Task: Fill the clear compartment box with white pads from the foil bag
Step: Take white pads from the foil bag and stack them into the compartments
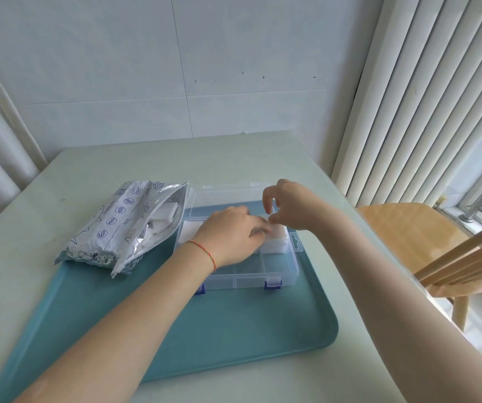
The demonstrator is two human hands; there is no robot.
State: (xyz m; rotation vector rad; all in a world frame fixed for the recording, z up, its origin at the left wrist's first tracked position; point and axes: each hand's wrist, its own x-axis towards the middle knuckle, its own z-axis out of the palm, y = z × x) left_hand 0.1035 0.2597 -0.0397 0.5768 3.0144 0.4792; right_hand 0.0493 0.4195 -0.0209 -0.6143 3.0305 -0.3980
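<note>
Head view of a pale table (146,161) bearing a teal tray (234,330). On the tray sits the clear box (251,274), lid open toward the wall, with blue latches on its near side. White pads (276,241) fill its far right compartment, and another white pad (190,231) lies in the far left one; the near compartments show no pads. The left hand (231,237), with a red thread at the wrist, reaches into the box, its fingers curled onto the pads. The right hand (286,202) hovers just above, thumb and fingertips pinching a pad edge. The foil bag (117,225) lies just left of the box, mouth open, white pads visible inside. A wooden chair (408,228) stands right.
</note>
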